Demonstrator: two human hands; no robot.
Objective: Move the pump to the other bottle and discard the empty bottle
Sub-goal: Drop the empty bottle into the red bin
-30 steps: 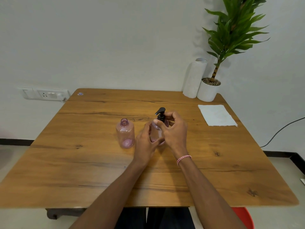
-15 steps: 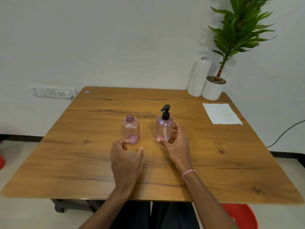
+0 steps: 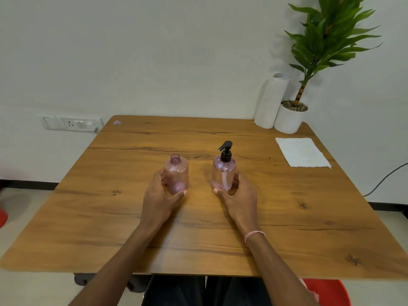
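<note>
Now L hand (image 3: 159,196) cups open bottle (image 3: 176,174) w/ fingers.

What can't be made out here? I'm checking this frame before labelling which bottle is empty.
Head view only:
- Open-necked pink plastic bottle: lower left side behind the left hand; grip firmness unclear.
- Pink plastic bottle with black pump: liquid level unclear through tinted plastic; right hand covers its base.
- Red object: cut off by the wooden table.

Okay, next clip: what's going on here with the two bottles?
A person sits at a wooden table with a hand around each pink bottle. The left hand cups the open bottle; the right hand cups the bottle with the black pump. Both stand upright; nothing is discarded yet.
</note>
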